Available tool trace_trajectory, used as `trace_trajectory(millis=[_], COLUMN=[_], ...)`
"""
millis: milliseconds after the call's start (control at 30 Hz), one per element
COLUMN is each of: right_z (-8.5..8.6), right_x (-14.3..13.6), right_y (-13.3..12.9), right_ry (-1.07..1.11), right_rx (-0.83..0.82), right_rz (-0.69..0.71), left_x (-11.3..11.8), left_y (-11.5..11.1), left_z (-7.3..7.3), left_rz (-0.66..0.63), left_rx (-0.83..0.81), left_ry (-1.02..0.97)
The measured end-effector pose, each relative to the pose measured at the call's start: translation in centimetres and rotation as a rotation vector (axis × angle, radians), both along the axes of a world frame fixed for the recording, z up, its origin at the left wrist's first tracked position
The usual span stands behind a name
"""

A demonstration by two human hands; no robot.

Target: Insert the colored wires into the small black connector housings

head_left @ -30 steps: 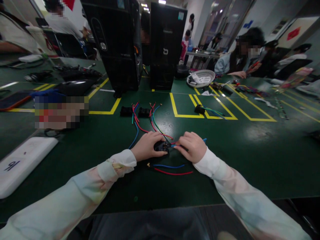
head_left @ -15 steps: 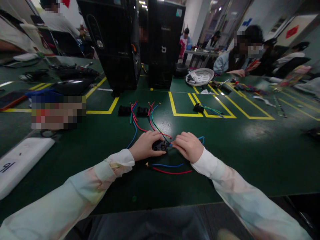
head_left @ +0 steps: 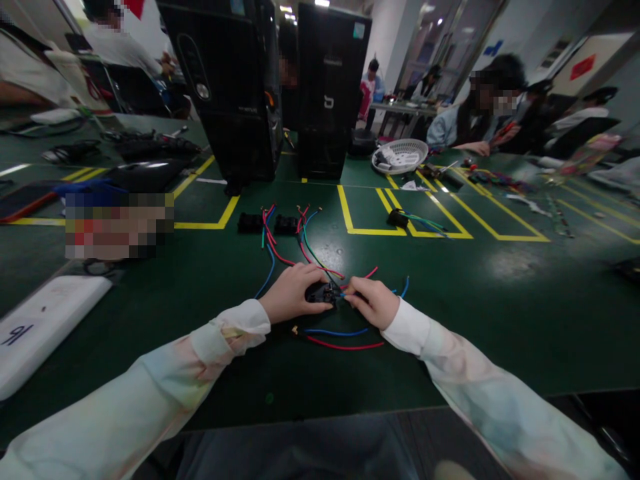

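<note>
My left hand (head_left: 299, 291) is closed around a small black plastic socket part (head_left: 323, 293) with metal bits showing on its right side. Close to that side, my right hand (head_left: 373, 300) pinches a blue wire (head_left: 406, 287) whose far end sticks out past the hand. A red wire (head_left: 371, 272) rises behind the right fingers. In front of the hands lie a loose blue wire (head_left: 335, 331) and a loose red wire (head_left: 345, 345), their left ends close together. Behind the hands are two black parts (head_left: 250, 223) with red, blue and green wires.
Two black computer towers (head_left: 325, 93) stand at the back. A white basket (head_left: 400, 157) sits to their right, near another black part with wires (head_left: 397, 217). At the left edge is a white box (head_left: 50, 327). Another person (head_left: 495, 107) sits across the table.
My right hand has turned and lowered slightly, and the red wire behind its fingers has come into view. My left hand keeps its hold on the black part.
</note>
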State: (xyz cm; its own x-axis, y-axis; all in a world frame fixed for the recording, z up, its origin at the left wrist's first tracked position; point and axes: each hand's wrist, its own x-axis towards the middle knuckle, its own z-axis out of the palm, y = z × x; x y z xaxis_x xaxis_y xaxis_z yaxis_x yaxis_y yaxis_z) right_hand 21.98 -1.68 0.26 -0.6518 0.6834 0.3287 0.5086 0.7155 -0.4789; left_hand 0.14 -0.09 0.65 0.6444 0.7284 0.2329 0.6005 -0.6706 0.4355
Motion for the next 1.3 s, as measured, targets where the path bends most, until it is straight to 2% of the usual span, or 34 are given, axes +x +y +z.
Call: trace_trajectory(millis=[133, 333, 433, 633, 833, 900, 1100, 1300], right_z=[0.3, 2.0, 2.1, 0.6, 0.4, 0.4, 0.6, 1.2], right_x=[0.1, -0.4, -0.4, -0.2, -0.1, -0.1, 0.0, 0.0], right_y=[0.1, -0.7, -0.7, 0.2, 0.3, 0.3, 0.1, -0.4], right_ry=[-0.024, -0.202, -0.166, -0.045, 0.049, 0.036, -0.076, -0.181], right_rx=[0.104, 0.341, 0.313, 0.130, 0.070, 0.069, 0.099, 0.164], right_rz=[-0.005, -0.038, -0.031, 0.045, -0.085, -0.111, -0.022, -0.014], left_x=[0.0, -0.1, 0.0, 0.0, 0.0, 0.0, 0.0, 0.1], left_y=[0.1, 0.1, 0.1, 0.1, 0.1, 0.1, 0.0, 0.0], left_z=[0.0, 0.0, 0.0, 0.0, -0.1, -0.1, 0.0, 0.1], left_rz=[-0.002, -0.001, -0.001, -0.007, -0.002, -0.004, 0.015, 0.027], left_rx=[-0.005, 0.015, 0.016, 0.001, 0.008, 0.012, 0.020, 0.032], left_ry=[-0.004, 0.010, 0.008, 0.002, 0.013, 0.016, 0.014, 0.002])
